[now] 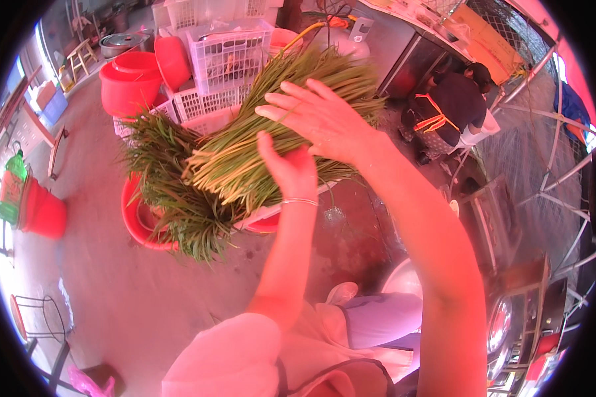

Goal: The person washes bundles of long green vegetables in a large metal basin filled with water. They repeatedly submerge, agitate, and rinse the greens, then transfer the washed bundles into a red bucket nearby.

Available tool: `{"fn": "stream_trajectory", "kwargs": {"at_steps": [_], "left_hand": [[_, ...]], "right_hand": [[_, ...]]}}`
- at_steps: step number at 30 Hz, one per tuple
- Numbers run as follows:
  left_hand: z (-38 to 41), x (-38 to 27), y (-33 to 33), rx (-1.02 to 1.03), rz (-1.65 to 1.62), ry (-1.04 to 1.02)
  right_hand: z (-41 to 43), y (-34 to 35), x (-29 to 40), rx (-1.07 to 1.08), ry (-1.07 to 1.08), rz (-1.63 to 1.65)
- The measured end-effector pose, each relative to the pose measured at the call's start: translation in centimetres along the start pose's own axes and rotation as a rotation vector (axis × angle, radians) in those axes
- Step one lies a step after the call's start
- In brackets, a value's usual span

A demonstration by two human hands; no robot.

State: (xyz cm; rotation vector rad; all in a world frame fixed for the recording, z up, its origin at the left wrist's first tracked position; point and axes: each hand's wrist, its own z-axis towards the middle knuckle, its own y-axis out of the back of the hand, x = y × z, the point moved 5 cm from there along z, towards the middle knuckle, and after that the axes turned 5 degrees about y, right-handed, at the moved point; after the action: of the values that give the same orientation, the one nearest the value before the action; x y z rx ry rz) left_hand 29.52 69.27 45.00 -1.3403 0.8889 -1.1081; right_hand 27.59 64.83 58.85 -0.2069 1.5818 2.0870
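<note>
A large bundle of long green leafy stalks (pixel 238 159), pale at the cut ends, lies across a crate in front of me. My left hand (pixel 293 166) is under the near side of the bundle, thumb up against the stalks; its other fingers are mostly hidden. Over the top of the bundle my right hand (pixel 313 116) is spread flat, fingers apart and pointing left. Whether it presses on the stalks I cannot tell. More dark green leaves (pixel 179 208) hang over the left side, above a red plastic basin (pixel 129 213).
Stacked plastic crates (pixel 231 54) and red buckets (pixel 131 82) stand behind the bundle. At the upper right a co-worker (pixel 452 104) bends over a white container. A red bucket (pixel 44 211) and a green bottle (pixel 12 188) are at the left, a round stool (pixel 17 317) lower left.
</note>
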Motion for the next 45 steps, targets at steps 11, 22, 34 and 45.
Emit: {"fn": "stream_trajectory", "kwargs": {"at_steps": [11,22,34,45], "left_hand": [[1.1,-3.8,5.7,-0.452,0.044,-0.078],[-1.0,-4.8,8.6,-0.359,0.197,0.258],[2.4,-1.0,4.2,-0.244,0.035,0.580],[1.9,2.3,4.6,-0.280,0.166,0.613]], "right_hand": [[-19.6,3.0,-2.1,0.348,-0.586,0.418],[-48.3,6.0,8.7,0.328,-1.381,0.738],[-64.7,10.7,26.1,0.392,-1.834,0.696],[-73.6,10.6,39.9,0.290,-1.981,0.680]]}}
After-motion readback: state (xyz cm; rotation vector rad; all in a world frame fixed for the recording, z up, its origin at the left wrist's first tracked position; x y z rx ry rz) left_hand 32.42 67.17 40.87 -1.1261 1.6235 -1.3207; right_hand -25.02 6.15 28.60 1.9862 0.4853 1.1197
